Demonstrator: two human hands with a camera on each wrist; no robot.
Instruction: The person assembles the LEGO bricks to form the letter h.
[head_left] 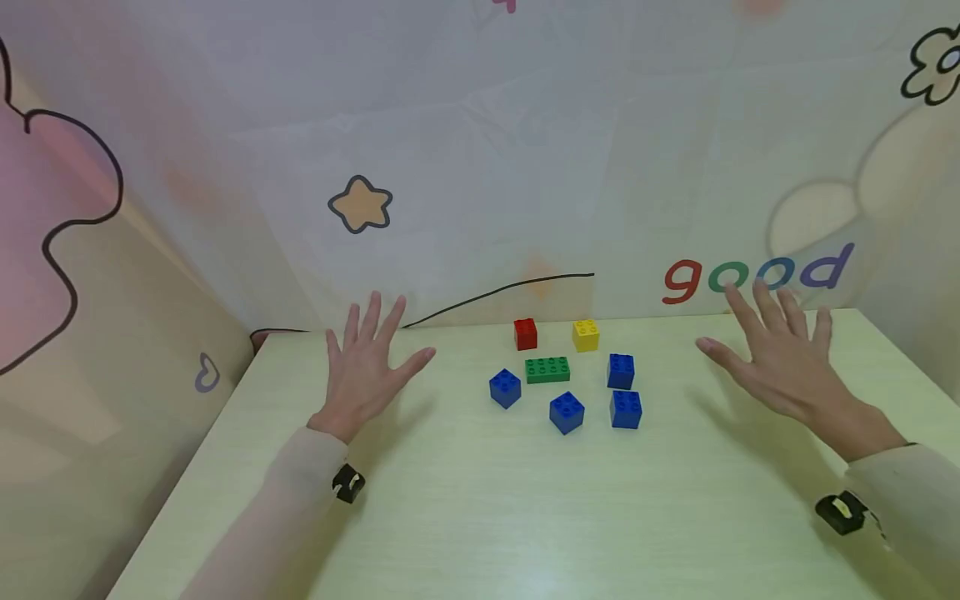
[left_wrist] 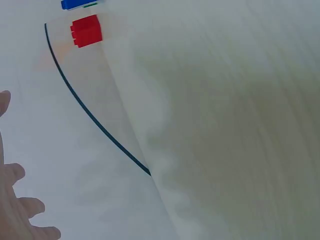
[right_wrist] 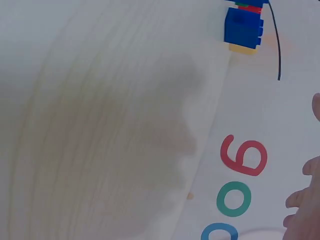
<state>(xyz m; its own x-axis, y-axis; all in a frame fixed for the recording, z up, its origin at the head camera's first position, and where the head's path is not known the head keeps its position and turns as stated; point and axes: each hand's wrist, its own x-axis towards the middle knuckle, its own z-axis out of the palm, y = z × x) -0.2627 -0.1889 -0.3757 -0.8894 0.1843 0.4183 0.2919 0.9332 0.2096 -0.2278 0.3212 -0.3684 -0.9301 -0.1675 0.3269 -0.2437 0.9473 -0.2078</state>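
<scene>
My left hand (head_left: 362, 371) hovers over the left part of the table, fingers spread and holding nothing. Across from it, my right hand (head_left: 787, 367) is likewise spread above the right part, touching nothing. Between the two lie toy building bricks: a red brick (head_left: 526, 334) and a yellow brick (head_left: 586, 336) at the back, a long green brick (head_left: 547, 370) in the middle, and several blue bricks (head_left: 567, 412) around it. In the left wrist view, the red brick (left_wrist: 87, 31) shows beyond the fingertips. The right wrist view has a blue brick (right_wrist: 242, 28) near its top edge.
The pale table (head_left: 480, 517) meets a printed backdrop (head_left: 480, 192) just behind the bricks. On the backdrop are a star (head_left: 361, 204) and coloured letters (head_left: 682, 282). Each sleeve bears a small black device (head_left: 348, 483) at the wrist.
</scene>
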